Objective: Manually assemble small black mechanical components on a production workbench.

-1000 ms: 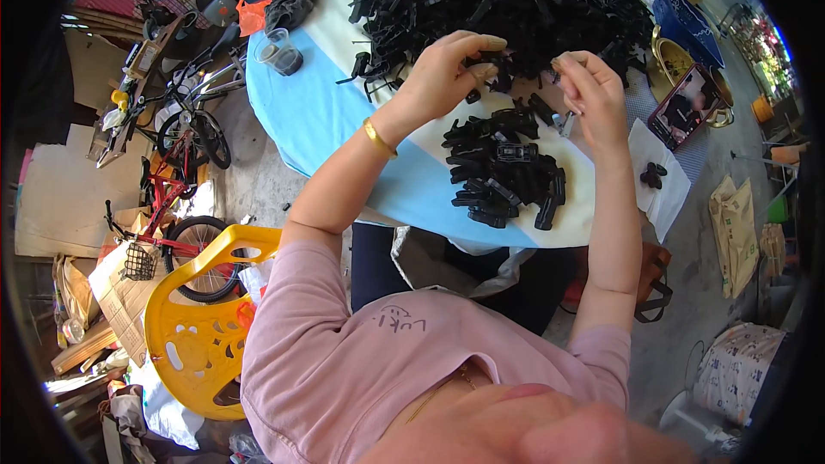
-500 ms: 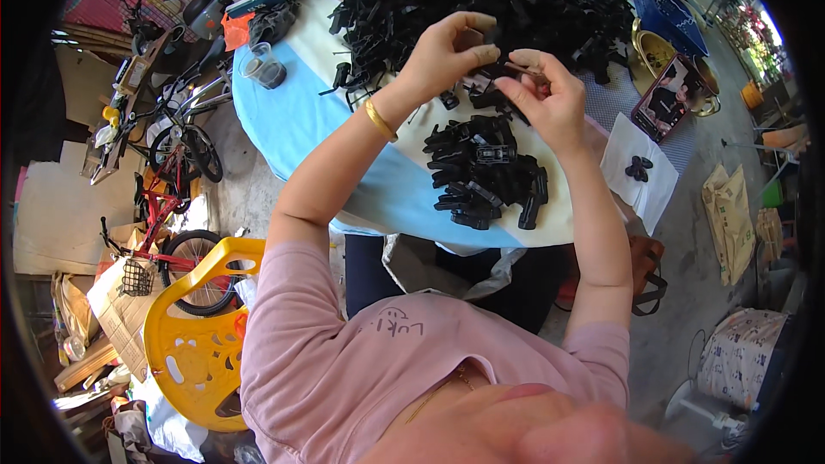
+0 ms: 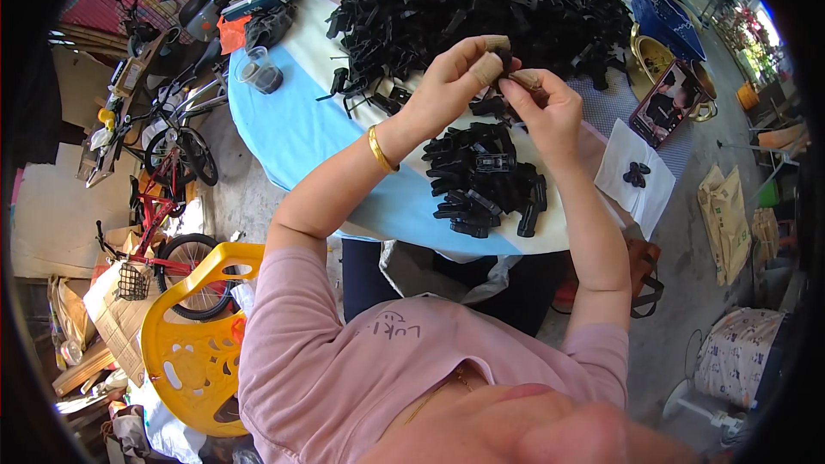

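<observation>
Both hands have closed in together since a second ago. Left hand [image 3: 451, 82] and right hand [image 3: 550, 112] now meet above the worktop [image 3: 292, 133], fingers [image 3: 488, 69] clamped on a small black plastic clip [image 3: 505, 62]. Below them lies a small pile of black clips [image 3: 485, 185] near the worktop's front edge; a big heap [image 3: 481, 4] fills its far side.

Black plastic clips [image 3: 485, 180], pale blue tablecloth [image 3: 296, 133], yellow chair [image 3: 193, 352], pink shirt [image 3: 344, 378].
</observation>
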{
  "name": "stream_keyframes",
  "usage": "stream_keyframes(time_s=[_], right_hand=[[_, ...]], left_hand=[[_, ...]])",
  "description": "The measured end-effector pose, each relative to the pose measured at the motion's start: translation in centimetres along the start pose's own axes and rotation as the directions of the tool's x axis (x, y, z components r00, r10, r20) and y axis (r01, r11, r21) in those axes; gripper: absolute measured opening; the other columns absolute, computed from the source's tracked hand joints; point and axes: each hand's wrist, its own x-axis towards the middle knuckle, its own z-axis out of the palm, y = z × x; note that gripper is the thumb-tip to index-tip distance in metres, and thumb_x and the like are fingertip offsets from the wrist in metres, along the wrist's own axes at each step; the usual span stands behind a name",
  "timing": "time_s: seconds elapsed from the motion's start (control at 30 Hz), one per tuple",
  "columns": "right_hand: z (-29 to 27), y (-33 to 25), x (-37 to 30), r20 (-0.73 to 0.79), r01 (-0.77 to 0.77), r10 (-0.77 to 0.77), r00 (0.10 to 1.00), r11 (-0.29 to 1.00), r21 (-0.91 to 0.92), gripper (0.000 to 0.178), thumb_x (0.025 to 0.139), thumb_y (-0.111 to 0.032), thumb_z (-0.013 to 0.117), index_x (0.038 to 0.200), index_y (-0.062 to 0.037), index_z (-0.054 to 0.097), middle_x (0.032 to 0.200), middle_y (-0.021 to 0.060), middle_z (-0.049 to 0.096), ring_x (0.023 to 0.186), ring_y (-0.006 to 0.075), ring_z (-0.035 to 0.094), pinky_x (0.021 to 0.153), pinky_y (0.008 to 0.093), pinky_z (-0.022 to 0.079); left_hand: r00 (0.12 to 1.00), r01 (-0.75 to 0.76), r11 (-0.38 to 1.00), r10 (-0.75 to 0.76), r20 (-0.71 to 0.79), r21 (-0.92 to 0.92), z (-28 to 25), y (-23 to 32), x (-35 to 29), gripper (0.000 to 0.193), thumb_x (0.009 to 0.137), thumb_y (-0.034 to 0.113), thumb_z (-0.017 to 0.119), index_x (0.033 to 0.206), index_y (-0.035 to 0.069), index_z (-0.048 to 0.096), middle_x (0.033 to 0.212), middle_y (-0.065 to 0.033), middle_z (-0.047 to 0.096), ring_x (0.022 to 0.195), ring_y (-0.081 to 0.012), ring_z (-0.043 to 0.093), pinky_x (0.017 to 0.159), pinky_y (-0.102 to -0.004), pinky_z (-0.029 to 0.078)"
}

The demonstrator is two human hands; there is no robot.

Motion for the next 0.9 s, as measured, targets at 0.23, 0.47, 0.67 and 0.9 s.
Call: stream_keyframes(time_s=[0.23,0.47,0.67,0.9], right_hand=[[-0.3,0.1,0.5,0.136,-0.307,0.284,0.949,0.931,0.196,0.01,0.08,-0.008,0.063,0.087,-0.0016,0.058,0.069,-0.003,0.054,0.052,-0.0003,0.041,0.046,0.015,0.031],[-0.5,0.5,0.3,0.214,-0.227,0.188,0.958,0.958,0.174,0.012,0.087,-0.012,0.053,0.092,-0.0015,0.056,0.066,-0.0043,0.048,0.052,0.0004,0.036,0.045,0.0156,0.027],[0.0,0.0,0.0,0.167,-0.015,0.027,0.986,0.997,-0.069,0.013,0.089,-0.014,0.053,0.087,-0.0023,0.059,0.063,-0.0035,0.049,0.051,0.0001,0.035,0.045,0.0151,0.027],[-0.2,-0.2,0.1,0.227,-0.257,0.24,0.944,0.965,0.048,0.012,0.088,-0.013,0.053,0.087,-0.0023,0.059,0.062,-0.0021,0.05,0.046,-0.001,0.032,0.041,0.0145,0.022]], left_hand=[[0.983,-0.165,0.936,0.131,0.127,0.311,-0.5,0.1,-1.0,0.058,0.08,-0.001,0.06,0.131,0.001,0.032,0.117,-0.013,0.051,0.103,-0.0169,0.054,0.089,-0.0303,0.045],[0.99,-0.128,0.952,0.138,-0.016,0.278,0.0,0.0,-1.3,0.039,0.082,0.003,0.059,0.115,-0.002,0.038,0.098,-0.0126,0.058,0.084,-0.0155,0.06,0.073,-0.0271,0.05],[0.959,-0.221,0.856,0.277,-0.054,0.467,0.1,-1.0,-1.6,0.029,0.082,0.007,0.06,0.106,-0.002,0.046,0.091,-0.0133,0.062,0.08,-0.0165,0.061,0.069,-0.0268,0.049],[0.866,-0.363,0.594,0.5,0.025,0.718,0.5,-0.3,-2.1,0.022,0.078,0.003,0.062,0.098,-0.001,0.053,0.091,-0.0145,0.062,0.075,-0.025,0.062,0.068,-0.0279,0.049]])
